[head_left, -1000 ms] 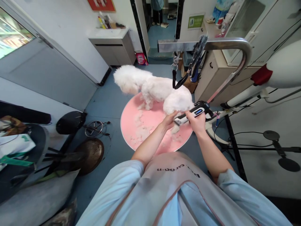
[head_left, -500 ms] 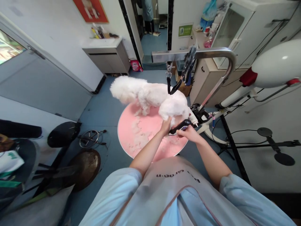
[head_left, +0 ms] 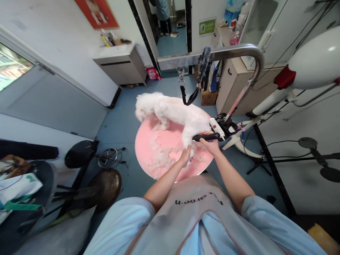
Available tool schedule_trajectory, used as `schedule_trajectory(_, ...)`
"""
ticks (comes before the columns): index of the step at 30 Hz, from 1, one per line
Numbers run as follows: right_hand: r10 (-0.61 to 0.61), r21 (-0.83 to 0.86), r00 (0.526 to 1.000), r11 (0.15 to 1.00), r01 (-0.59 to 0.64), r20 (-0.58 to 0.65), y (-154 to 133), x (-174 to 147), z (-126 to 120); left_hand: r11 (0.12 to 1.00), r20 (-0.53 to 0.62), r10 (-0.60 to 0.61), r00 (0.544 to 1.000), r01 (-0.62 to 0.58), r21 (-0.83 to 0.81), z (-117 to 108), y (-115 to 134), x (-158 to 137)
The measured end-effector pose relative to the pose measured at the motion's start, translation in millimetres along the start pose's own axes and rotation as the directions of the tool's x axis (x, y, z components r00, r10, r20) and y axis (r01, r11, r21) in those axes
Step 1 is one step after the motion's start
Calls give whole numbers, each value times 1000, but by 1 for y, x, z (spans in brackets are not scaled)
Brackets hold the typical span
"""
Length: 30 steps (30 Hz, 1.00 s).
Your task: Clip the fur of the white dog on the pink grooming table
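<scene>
A white fluffy dog (head_left: 175,109) stands on a round pink grooming table (head_left: 145,141), its head toward the left. My left hand (head_left: 185,156) is closed around the lower part of its hind leg, near the paw. In my right hand (head_left: 211,144) I grip a black hair clipper (head_left: 205,137), its front end against the back of that hind leg. Loose clumps of cut white fur (head_left: 160,158) lie on the tabletop in front of the dog.
Over the table reaches a metal grooming arm (head_left: 225,53) with a hanging black loop (head_left: 190,99). A tool holder (head_left: 225,124) with a white bottle (head_left: 216,127) sits at the right edge. A white dryer (head_left: 313,60) stands right; a round stool (head_left: 106,187) is left. Another person (head_left: 163,14) stands beyond the doorway.
My left hand has moved down the hind leg toward the paw, and the leg is now stretched toward me. The clipper has risen and turned nearly level. The dog's head has lowered.
</scene>
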State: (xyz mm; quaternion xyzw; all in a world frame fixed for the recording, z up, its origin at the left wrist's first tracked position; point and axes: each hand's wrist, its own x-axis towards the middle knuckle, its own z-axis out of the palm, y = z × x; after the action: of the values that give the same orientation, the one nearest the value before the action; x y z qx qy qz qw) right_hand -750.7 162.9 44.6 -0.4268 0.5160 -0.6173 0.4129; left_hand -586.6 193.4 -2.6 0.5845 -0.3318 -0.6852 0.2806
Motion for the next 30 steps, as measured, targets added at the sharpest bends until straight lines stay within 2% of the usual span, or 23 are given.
schedule_trajectory(1, 24, 32, 999, 999, -23, -21, 6, -2, -6, 1000, -7, -7, 1000, 8, 18, -1, 2, -2)
schedule_trajectory(3, 56, 98, 987, 994, -42, -148, 16, -4, -17, 999, -7, -19, 1000, 20, 47, -3, 3, -7)
schedule_trajectory(5, 100, 166, 953, 985, -53, -287, 24, -5, -21, 997, 4, -30, 1000, 30, 66, -4, 5, -13)
schedule_trajectory(6, 130, 199, 940, 978, -69, -314, 29, -7, -18, 997, 12, -28, 1000, 27, 78, -5, 6, -15)
schedule_trajectory(9, 238, 289, 941, 943, -164, -242, 44, -18, -1, 992, 36, -21, 999, 16, 129, -7, 13, -20)
schedule_trajectory(11, 325, 387, 926, 892, -233, -191, 56, -27, 8, 988, 51, -31, 998, 23, 154, -10, 19, -23)
schedule_trajectory(13, 413, 521, 883, 816, -250, -224, 67, -33, 11, 985, 51, -57, 997, 48, 166, -14, 23, -26)
schedule_trajectory(16, 512, 695, 795, 699, -167, -324, 78, -37, 9, 982, 52, -98, 994, 88, 167, -19, 25, -31)
schedule_trajectory(17, 533, 735, 780, 663, -144, -328, 81, -38, 11, 982, 53, -110, 992, 101, 158, -19, 26, -33)
schedule_trajectory(22, 611, 864, 772, 472, -175, -177, 83, -42, 38, 978, 54, -155, 986, 145, 153, -22, 30, -34)
schedule_trajectory(24, 605, 874, 788, 438, -210, -115, 83, -44, 48, 964, 42, -212, 976, 202, 175, -25, 33, -33)
schedule_trajectory(27, 583, 869, 812, 419, -263, -36, 86, -46, 47, 948, 47, -263, 964, 249, 197, -30, 37, -29)
schedule_trajectory(30, 626, 883, 780, 356, -306, 17, 89, -45, 35, 947, 67, -259, 964, 240, 213, -35, 37, -27)
